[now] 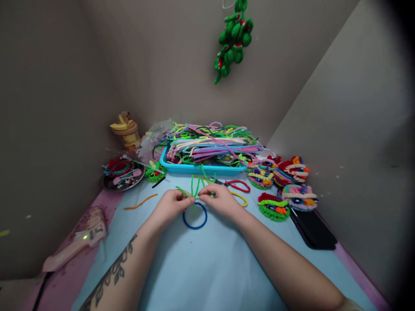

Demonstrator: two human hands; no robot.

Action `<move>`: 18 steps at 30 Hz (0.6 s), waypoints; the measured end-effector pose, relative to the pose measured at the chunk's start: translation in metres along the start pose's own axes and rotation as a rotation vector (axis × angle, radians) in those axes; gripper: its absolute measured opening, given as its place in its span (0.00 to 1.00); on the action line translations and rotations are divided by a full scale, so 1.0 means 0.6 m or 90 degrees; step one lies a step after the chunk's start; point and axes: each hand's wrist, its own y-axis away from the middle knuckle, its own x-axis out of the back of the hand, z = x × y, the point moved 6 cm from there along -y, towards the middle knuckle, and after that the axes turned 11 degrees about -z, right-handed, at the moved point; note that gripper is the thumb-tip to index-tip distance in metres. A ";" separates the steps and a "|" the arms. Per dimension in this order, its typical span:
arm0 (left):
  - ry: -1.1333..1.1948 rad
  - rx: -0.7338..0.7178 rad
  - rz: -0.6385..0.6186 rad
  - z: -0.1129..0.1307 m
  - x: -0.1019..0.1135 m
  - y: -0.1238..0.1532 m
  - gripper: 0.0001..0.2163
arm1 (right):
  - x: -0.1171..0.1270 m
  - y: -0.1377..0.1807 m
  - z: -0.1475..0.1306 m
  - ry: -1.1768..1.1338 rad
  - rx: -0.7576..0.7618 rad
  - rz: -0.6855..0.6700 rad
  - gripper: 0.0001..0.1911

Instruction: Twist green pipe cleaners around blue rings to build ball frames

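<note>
My left hand [171, 205] and my right hand [218, 198] meet over the light blue table top, fingers pinched together. Between them they hold a bunch of green pipe cleaners [193, 186] whose ends fan upward and outward. Just under the fingertips a blue pipe-cleaner ring [195, 216] lies flat on the table. Both forearms reach in from the bottom edge, the left one tattooed.
A blue tray [181, 167] heaped with coloured pipe cleaners stands behind. Red-handled scissors [238, 185], finished fuzzy faces [285, 190] and a black phone [313, 229] lie right. A pink glue gun [76, 244], an orange pipe cleaner [140, 202] and a dish [123, 172] sit left. A green ornament [234, 36] hangs above.
</note>
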 end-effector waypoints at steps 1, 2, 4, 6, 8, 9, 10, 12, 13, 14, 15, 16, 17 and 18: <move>0.005 0.000 0.004 0.000 0.000 0.000 0.14 | 0.001 -0.002 0.006 -0.049 -0.011 0.000 0.07; 0.011 -0.003 0.001 0.001 -0.001 0.000 0.13 | 0.002 -0.003 0.011 -0.102 -0.018 0.007 0.10; 0.018 -0.011 -0.025 0.001 -0.007 -0.001 0.12 | 0.005 -0.005 0.017 -0.199 -0.017 0.027 0.16; 0.017 -0.014 -0.054 0.002 -0.015 -0.002 0.12 | 0.008 -0.006 0.018 -0.269 -0.008 0.050 0.14; 0.017 -0.011 -0.073 0.002 -0.020 -0.002 0.12 | 0.011 -0.005 0.018 -0.302 0.000 0.075 0.10; 0.020 -0.008 -0.078 0.002 -0.022 -0.002 0.12 | 0.012 -0.004 0.017 -0.305 0.004 0.087 0.09; 0.025 -0.007 -0.080 0.002 -0.023 -0.002 0.12 | 0.013 -0.004 0.015 -0.304 0.007 0.097 0.09; 0.038 -0.005 -0.084 0.003 -0.024 -0.001 0.12 | 0.015 -0.002 0.012 -0.292 0.017 0.109 0.09; 0.043 -0.005 -0.086 0.003 -0.024 0.000 0.12 | 0.016 -0.001 0.009 -0.281 0.026 0.112 0.08; 0.048 -0.005 -0.089 0.003 -0.025 0.000 0.12 | 0.017 0.000 0.006 -0.261 0.037 0.113 0.08; 0.053 -0.005 -0.092 0.004 -0.025 0.000 0.12 | 0.019 0.000 0.002 -0.226 0.053 0.111 0.09; 0.058 -0.005 -0.094 0.004 -0.025 0.001 0.11 | 0.022 0.002 -0.004 -0.174 0.076 0.107 0.11; 0.064 -0.004 -0.095 0.005 -0.024 0.001 0.11 | 0.025 0.003 -0.011 -0.107 0.103 0.101 0.12; 0.071 -0.002 -0.095 0.006 -0.024 0.002 0.11 | 0.028 0.005 -0.018 -0.030 0.131 0.096 0.12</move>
